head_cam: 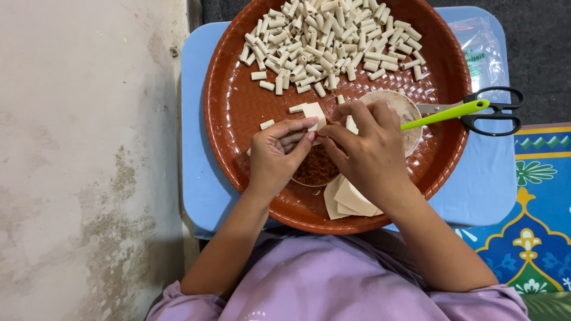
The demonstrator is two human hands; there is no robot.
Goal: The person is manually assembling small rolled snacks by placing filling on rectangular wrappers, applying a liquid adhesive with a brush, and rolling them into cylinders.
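Left hand [275,156] and right hand [366,148] pinching one pale pastry wrapper [314,113] together over the bowl of reddish-brown filling [317,168]; rolling step apparently in hand; calls next for tight, even turning; spare wrappers [351,200] near; finished rolls [330,38] heaped across the brown tray [229,107]; green-handled scissors [470,110] beside.

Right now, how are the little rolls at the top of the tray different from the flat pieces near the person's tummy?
The little rolls are rolled into short tubes; the flat pieces are unrolled sheets. The rolls are many and lie scattered in a heap at the far side of the brown tray; the flat pieces are few, stacked at the near rim beside the right hand. Each flat piece looks wider than a roll. Both are the same pale cream colour.
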